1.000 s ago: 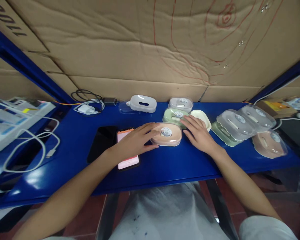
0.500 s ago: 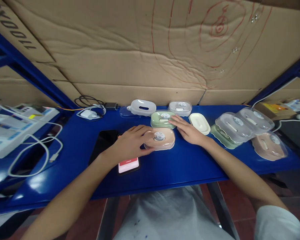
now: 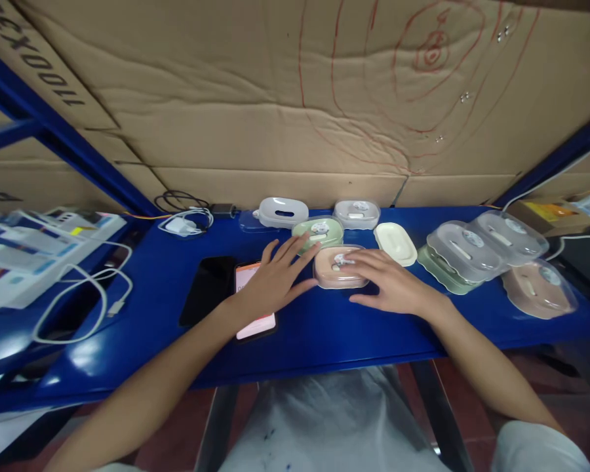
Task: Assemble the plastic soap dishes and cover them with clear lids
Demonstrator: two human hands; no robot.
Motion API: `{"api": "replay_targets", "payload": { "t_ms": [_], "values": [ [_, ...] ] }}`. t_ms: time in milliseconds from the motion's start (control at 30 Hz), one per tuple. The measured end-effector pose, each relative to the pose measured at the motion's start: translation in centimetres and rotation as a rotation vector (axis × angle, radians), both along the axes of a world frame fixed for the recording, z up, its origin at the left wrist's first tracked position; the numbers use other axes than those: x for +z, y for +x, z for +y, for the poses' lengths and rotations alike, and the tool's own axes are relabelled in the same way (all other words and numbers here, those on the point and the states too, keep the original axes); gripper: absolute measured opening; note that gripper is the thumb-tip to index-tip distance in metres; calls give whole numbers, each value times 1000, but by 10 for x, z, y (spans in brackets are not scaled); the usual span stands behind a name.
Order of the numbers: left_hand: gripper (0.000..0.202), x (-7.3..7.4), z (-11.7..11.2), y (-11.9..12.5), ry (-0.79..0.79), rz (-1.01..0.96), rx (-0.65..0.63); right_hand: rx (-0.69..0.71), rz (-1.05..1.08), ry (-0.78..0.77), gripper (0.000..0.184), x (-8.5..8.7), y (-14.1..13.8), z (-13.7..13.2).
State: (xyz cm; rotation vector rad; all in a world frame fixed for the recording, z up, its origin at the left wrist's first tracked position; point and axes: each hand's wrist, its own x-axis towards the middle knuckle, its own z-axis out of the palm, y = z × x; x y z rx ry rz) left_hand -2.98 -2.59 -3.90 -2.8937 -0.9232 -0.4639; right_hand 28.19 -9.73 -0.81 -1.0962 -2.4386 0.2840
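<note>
A pink oval case with a clear lid [image 3: 335,270] lies on the blue shelf [image 3: 324,324] in front of me. My right hand [image 3: 389,284] rests on its right side, fingers stretched over the lid. My left hand [image 3: 275,278] lies open and spread just left of the case, over the top of a lit phone [image 3: 253,308]. Behind it sits a green case [image 3: 318,232].
A dark phone [image 3: 207,288] lies left of the lit one. A white case [image 3: 282,212], a grey case [image 3: 356,212] and a cream lid [image 3: 396,243] sit behind. Several stacked cases [image 3: 476,252] stand at right. Cables and a charger [image 3: 183,225] lie at back left.
My left hand has come off the pink case and spread open beside it. My right hand has moved from the green case onto the pink case, which has shifted right.
</note>
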Motion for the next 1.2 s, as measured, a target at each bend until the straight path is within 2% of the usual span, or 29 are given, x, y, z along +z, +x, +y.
{"api": "replay_targets", "payload": {
  "t_ms": [133,200,333,433,533,600,700,767,833,933,1033,1200],
  "values": [
    [62,2,12,-9,-40,37,63,-59,-111,31,45,-1,2,-3],
    [61,3,13,-11,-69,58,58,-116,-134,42,40,-1,10,0],
    [61,5,13,-14,-137,56,-18,-222,-164,45,43,-5,24,8],
    [57,8,21,-21,-156,-8,-23,-213,-105,49,42,-8,25,11],
    [53,9,37,-36,-110,-70,118,-161,4,11,44,-7,25,13],
    [53,6,50,-47,-83,-46,238,-192,36,-2,46,-5,31,15],
    [56,-1,66,-60,-84,-12,398,-414,-80,20,51,-5,45,18],
    [60,-5,71,-65,-99,-5,443,-586,-234,-4,53,-10,53,20],
    [65,-7,72,-66,-118,8,455,-672,-335,-46,53,-16,55,22],
    [68,-4,70,-66,-120,21,469,-652,-352,-66,49,-24,49,24],
    [68,0,66,-64,-45,1,487,-638,-339,-62,49,-29,42,25],
    [65,1,68,-59,1,-30,377,-692,-252,-55,38,-28,44,29]
  ]
}}
